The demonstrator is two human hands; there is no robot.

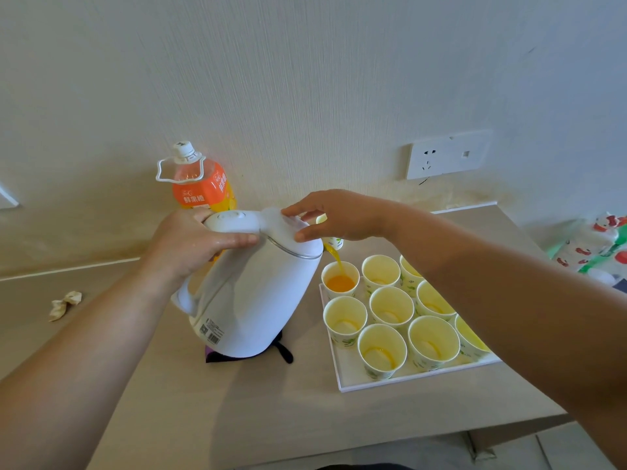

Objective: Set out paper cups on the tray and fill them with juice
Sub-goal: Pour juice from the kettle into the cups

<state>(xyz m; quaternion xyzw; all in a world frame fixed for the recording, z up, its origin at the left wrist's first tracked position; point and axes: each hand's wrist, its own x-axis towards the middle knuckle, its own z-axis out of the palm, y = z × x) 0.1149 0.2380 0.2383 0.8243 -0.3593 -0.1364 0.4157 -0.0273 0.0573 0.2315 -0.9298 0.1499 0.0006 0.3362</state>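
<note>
Nine paper cups (392, 305) stand upright in three rows of three on a white tray (342, 378). The tray lies on the table (203, 401), at about four o'clock from the middle of the view. The cups sit close together, and the two at the tray's three o'clock edge are partly hidden by the right forearm. The corner cup (353, 292) at the tray's eleven o'clock holds orange juice (341, 283). A thin stream falls into it from the spout of a white kettle (258, 300).

The kettle is at nine o'clock from the tray, lifted and tilted with its spout over that corner cup. The left hand (190, 242) grips the kettle's handle, fingers wrapped round it and thumb laid along the top. The right hand (339, 215) reaches across from three o'clock, and its curled fingertips and thumb hold the lid (281, 222). The nearest cup at the tray's six o'clock has a small yellow trace at the bottom.

One more paper cup (336, 243) stands off the tray at its twelve o'clock, mostly hidden behind the right hand. A juice bottle (200, 188) with an orange label and a white cap stands upright by the wall, at eleven o'clock from the kettle. A dark cloth (281, 351) lies on the table under the kettle's base. A crumpled scrap of paper (65, 304) lies well apart at nine o'clock. A wall socket (448, 155) is at one o'clock, and a red-patterned bag (597, 242) is at three o'clock.
</note>
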